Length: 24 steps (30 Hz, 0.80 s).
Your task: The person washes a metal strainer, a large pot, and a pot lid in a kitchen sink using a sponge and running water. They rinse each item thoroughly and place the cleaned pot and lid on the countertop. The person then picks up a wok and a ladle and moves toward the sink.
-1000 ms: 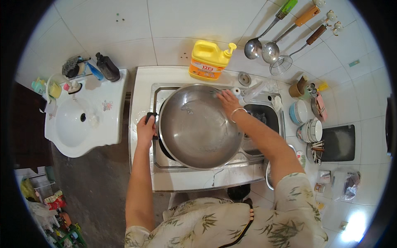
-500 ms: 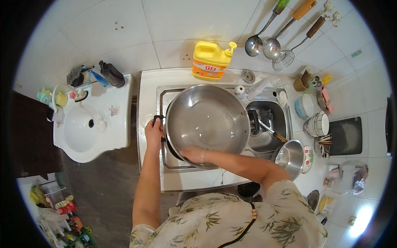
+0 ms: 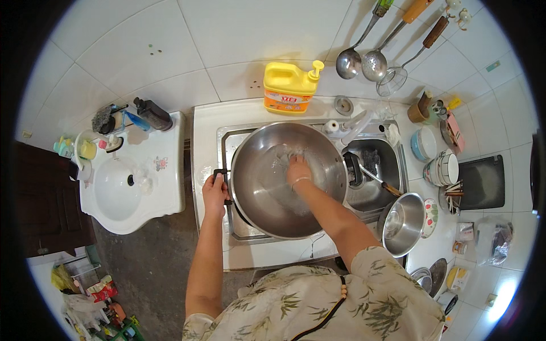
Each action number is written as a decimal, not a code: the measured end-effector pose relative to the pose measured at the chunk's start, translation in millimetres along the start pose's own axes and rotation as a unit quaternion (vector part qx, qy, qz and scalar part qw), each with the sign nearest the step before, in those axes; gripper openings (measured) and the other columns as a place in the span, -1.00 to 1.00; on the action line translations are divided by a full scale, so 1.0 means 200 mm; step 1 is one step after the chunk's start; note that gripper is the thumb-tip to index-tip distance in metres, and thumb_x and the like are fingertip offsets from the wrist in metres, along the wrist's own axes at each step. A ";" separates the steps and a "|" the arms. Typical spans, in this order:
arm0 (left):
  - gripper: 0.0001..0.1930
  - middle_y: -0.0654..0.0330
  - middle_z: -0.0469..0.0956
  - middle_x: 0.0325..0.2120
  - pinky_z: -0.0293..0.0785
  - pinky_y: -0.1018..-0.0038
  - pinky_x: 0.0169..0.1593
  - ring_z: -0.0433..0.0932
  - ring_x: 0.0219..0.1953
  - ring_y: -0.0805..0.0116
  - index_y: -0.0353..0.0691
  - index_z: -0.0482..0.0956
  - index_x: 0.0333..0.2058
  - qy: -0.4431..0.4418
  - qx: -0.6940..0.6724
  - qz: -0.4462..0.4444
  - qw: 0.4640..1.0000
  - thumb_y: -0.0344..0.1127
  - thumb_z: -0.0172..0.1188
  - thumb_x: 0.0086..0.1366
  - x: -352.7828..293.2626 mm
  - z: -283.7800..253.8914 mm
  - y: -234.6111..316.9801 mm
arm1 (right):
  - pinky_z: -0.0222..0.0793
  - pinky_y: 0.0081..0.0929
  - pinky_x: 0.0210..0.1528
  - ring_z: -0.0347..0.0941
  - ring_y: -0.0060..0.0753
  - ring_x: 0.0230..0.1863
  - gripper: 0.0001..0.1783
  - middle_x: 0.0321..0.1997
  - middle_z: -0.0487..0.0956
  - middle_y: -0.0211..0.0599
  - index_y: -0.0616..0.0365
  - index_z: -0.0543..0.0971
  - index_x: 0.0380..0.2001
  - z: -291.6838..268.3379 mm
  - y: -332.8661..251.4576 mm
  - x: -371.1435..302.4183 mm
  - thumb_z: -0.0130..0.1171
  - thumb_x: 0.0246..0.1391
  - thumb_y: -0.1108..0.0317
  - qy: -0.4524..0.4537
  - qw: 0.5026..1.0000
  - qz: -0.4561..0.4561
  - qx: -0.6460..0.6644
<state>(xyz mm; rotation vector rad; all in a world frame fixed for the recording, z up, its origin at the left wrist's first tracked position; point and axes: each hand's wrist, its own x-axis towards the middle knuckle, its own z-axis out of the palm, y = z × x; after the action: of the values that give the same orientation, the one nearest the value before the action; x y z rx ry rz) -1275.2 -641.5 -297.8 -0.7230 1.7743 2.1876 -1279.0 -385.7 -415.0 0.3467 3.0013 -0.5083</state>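
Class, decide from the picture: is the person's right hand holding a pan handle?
No, the right hand is inside the pan, while the left hand holds a handle.

A wide steel pan (image 3: 261, 196) rests over a steel sink (image 3: 227, 149) set in the white surface (image 3: 206, 131). At its nine o'clock, the left hand (image 3: 214, 196) has its fingers curled round a black handle (image 3: 220, 171). The right hand (image 3: 298, 169) reaches in from five o'clock, fingers lowered to the wet inside, just off centre toward twelve; what they hold is unclear. Outside the rim, a yellow pump jug (image 3: 289, 85) stands at twelve, three long-handled utensils (image 3: 373, 66) hang at one, and a steel bowl (image 3: 402, 224) sits at four.
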 end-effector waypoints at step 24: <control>-0.79 0.36 0.26 -0.69 0.13 0.62 -0.69 0.13 -0.77 0.60 -0.20 0.43 -0.27 0.025 0.035 -0.008 0.999 -0.19 -0.02 0.28 -0.02 0.01 0.01 | 0.34 -0.17 -0.18 0.45 0.07 -0.27 -0.75 -0.38 0.50 0.07 0.17 0.48 -0.30 -0.11 -0.47 -0.30 0.03 -0.13 0.40 -0.341 0.865 -0.306 0.202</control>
<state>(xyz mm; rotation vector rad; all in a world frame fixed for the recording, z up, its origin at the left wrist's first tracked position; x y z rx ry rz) -1274.0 -639.4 -293.7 -0.7796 1.8533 2.1036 -1244.5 -477.2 -357.0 -0.6669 2.2230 -1.0432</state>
